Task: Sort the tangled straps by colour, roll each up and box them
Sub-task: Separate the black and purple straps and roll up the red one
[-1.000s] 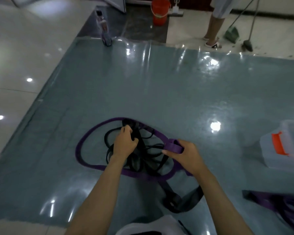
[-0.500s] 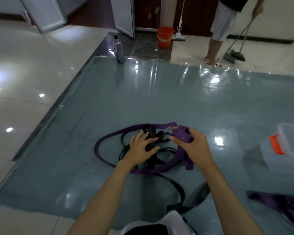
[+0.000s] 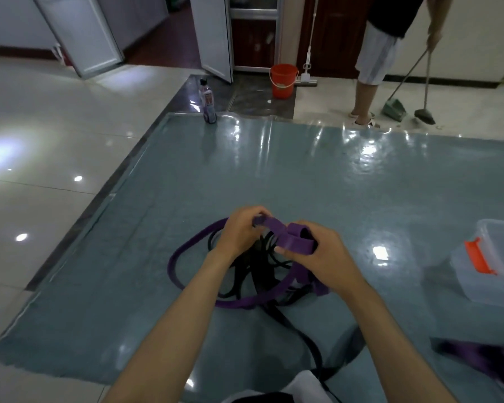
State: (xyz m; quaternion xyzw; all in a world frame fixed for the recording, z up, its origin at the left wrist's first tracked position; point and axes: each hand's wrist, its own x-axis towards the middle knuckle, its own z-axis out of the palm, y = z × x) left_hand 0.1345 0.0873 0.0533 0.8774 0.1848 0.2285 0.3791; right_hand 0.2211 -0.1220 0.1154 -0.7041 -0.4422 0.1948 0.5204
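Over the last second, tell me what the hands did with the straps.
The left hand let go of the black straps and came up to pinch the purple strap, which the right hand has kept hold of and raised. The black tangle and the clear box stayed put.

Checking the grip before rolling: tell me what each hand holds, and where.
Both hold the purple strap: left hand pinches its free end, right hand grips the folded part beside it.

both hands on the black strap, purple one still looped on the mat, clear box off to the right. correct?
Not quite. In the head view the left hand and right hand grip the purple strap, not the black straps beneath. It still loops on the mat; the clear box sits right.
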